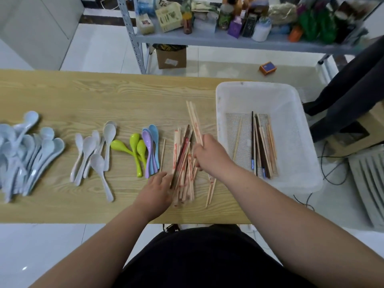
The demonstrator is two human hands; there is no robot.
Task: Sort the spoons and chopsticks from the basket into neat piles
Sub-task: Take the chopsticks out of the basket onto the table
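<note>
On a wooden table (83, 96), the right hand (207, 152) grips a few pale chopsticks (193, 119) above the loose chopstick pile (185, 163), just left of the white basket (291, 96), where more chopsticks (264, 146) lie. The left hand (155, 192) touches the pile's near end; whether it grips any, I cannot tell. Spoons (93, 150) lie grouped by colour to the left.

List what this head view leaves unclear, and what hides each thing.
Head view throughout:
Pale blue spoons: pile cut off by the left edge.
Chopstick pile: partly covered by the left hand.
Held chopsticks: count hidden inside the right hand.
Shelf items: blurred.
</note>
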